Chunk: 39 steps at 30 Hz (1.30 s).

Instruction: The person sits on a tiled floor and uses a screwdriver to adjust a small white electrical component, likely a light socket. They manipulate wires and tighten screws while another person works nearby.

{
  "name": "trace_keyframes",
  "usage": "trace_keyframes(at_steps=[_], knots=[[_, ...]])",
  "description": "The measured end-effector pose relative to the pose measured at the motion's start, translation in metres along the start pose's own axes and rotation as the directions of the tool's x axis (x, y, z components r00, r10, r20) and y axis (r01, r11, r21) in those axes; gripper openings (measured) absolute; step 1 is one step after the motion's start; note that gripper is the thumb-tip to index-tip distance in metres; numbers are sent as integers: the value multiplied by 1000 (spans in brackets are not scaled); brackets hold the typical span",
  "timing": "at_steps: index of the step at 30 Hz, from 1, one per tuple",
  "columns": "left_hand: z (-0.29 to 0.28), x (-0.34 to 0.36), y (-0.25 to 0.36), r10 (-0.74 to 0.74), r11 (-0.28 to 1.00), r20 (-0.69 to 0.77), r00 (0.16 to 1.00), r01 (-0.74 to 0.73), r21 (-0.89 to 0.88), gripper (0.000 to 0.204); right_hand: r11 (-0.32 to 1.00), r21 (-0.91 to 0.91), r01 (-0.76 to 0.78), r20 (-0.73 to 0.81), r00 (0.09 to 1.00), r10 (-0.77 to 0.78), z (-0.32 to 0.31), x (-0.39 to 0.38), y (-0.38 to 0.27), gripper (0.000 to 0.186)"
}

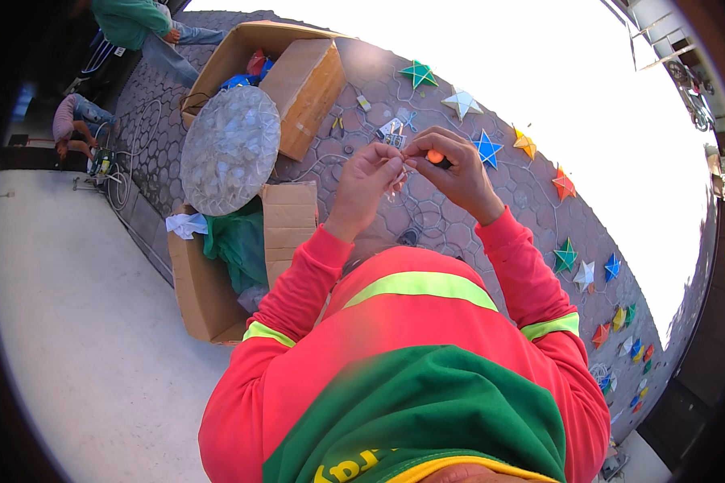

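Observation:
My left hand [370, 181] is closed in a pinch on thin pale wire [395, 179] that dangles below the fingers. Almost meeting it, my right hand [455, 173] has its thumb and forefinger pinched at the same wire, while an orange-and-black handle [436, 155] is held within its curled fingers; the tool's working end is hard to make out. Just beyond the hands on the pavers lie a small packet [391, 129], light-blue scissors or cutters [411, 122], yellow-handled pliers [338, 122] and a blue star lantern [487, 149] on a white cord.
A large round frosted disc [229, 149] leans among cardboard boxes [302, 97], one holding green material [234, 245]. Colored star lanterns [566, 254] lie along the right on cords. Two people [145, 28] [76, 121] are at upper left, one bending over equipment. A pale concrete surface [72, 306] borders the left.

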<state>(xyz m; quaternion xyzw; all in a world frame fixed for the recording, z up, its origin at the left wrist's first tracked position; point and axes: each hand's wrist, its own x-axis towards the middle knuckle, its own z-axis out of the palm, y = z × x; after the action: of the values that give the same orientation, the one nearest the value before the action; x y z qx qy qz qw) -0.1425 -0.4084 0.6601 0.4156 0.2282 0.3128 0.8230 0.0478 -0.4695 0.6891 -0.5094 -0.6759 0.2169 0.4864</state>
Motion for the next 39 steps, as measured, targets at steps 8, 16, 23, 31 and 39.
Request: trace_keyframes(at_steps=[8,16,23,31,39], knots=[[0,-3,-3,121,992,-26,992,-120,46,8,674,352,-650,209,756,620,5,-8,-17,17],[-3,-8,10,-47,983,32,998,52,-174,6,957,-239,165,-114,974,-197,8,-7,-14,22],[-4,-13,15,-112,972,138,984,137,-192,8,822,-425,378,34,915,-403,2,-4,-14,19],[11,-17,8,155,985,-28,987,-153,86,5,536,476,-697,276,697,662,12,-7,-36,10],[6,-25,24,-14,990,-17,1000,12,-138,7,940,-237,246,-63,961,-268,14,-6,-27,19]])
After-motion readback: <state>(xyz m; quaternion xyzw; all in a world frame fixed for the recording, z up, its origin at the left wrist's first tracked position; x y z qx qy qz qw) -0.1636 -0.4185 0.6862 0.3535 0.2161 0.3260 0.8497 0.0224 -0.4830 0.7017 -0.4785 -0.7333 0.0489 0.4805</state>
